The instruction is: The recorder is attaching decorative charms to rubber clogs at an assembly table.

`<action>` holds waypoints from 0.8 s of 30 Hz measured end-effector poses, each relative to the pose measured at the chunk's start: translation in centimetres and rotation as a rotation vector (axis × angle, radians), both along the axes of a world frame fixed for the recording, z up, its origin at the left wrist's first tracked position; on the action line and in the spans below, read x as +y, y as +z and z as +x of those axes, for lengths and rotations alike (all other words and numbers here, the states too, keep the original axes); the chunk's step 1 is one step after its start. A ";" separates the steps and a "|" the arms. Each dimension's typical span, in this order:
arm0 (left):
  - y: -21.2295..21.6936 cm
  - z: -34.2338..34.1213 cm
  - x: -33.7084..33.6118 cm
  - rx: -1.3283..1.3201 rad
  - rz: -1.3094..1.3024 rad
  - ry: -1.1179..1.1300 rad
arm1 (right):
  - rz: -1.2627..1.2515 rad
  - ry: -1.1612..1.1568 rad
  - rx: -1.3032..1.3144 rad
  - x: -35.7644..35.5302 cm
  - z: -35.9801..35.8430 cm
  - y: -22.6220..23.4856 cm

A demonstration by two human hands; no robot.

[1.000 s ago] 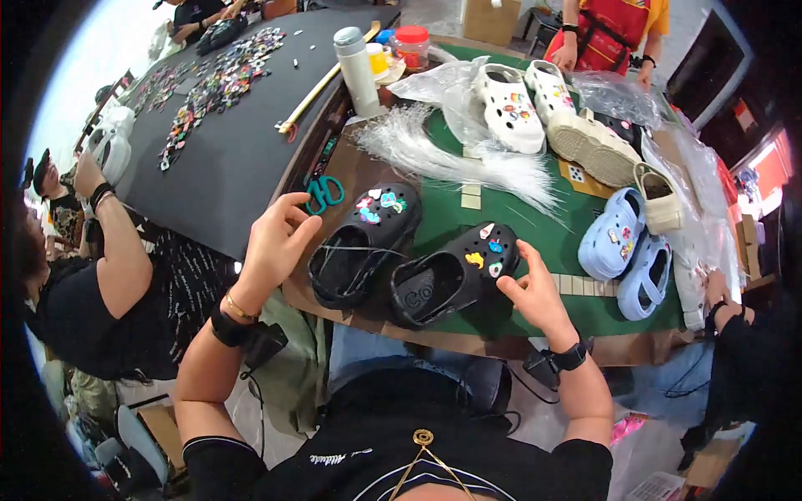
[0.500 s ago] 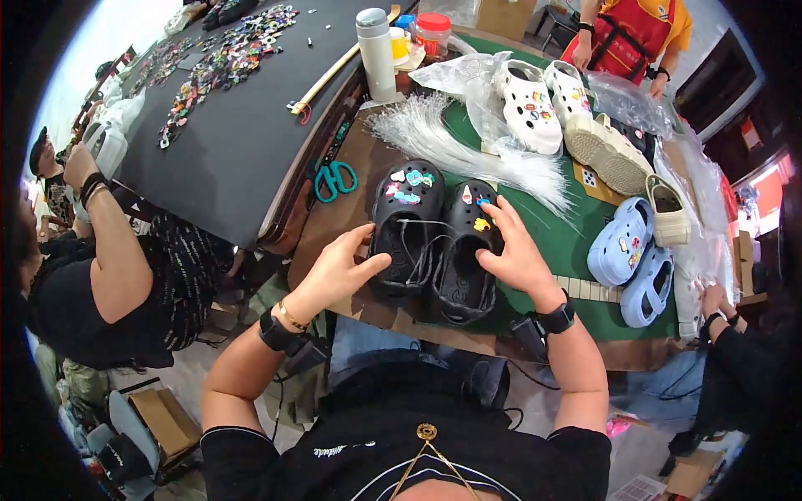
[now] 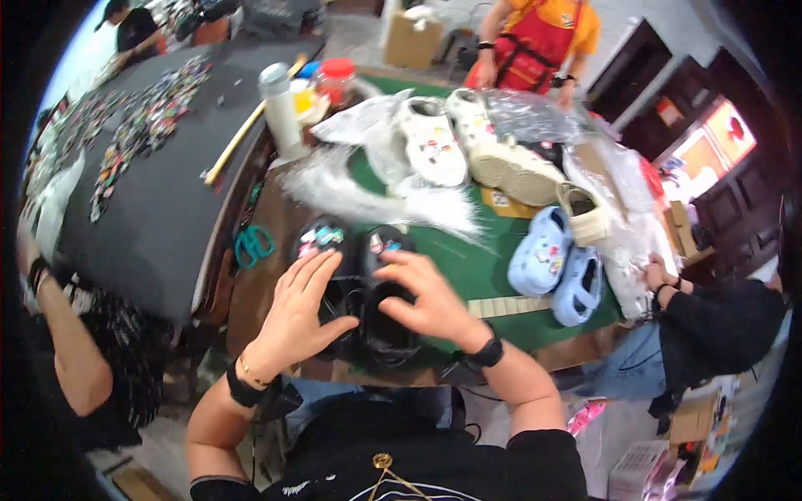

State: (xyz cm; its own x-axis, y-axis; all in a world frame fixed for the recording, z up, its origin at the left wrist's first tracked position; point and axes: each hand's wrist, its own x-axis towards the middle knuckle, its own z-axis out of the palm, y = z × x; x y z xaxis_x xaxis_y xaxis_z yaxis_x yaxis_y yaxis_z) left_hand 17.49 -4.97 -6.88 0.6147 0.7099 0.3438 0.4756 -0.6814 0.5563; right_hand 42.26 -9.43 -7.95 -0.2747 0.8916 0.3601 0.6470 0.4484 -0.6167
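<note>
A pair of black clogs stands side by side on the table, toes pointing away from me; the left clog (image 3: 322,236) and the right clog (image 3: 389,240) carry colourful charms on top. Spread over the left clog's outer side is my left hand (image 3: 299,311), its thumb out toward the heel opening. My right hand (image 3: 433,302) reaches over the right clog with fingers apart and slightly bent. Both hands look empty and partly hide the clogs. Whether the fingers touch the shoes, I cannot tell. A thin clear loop shows faintly at the left clog's opening.
Blue clogs (image 3: 541,255) stand right on the green mat (image 3: 443,334). Behind are white clogs (image 3: 432,144), a beige clog (image 3: 518,174) and clear plastic strands (image 3: 334,190). Teal-handled scissors (image 3: 253,245), a bottle (image 3: 281,117) and a red-lidded jar (image 3: 337,77) sit left. Other people stand around.
My view has shifted, so the table sits further left and lower. My hands have moved from the clogs' sides to over them, the left one's fingers now pointing forward.
</note>
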 end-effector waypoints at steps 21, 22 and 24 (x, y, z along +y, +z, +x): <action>0.0 -3.0 -2.5 0.092 0.275 -0.216 | -0.009 0.236 -0.247 -5.5 -0.1 0.3; -0.1 -3.2 -2.7 0.182 0.242 -0.233 | -0.035 0.244 -0.284 -5.6 0.0 0.2; -0.3 -3.4 -2.5 0.278 0.184 -0.263 | -0.062 0.255 -0.315 -5.7 0.0 0.0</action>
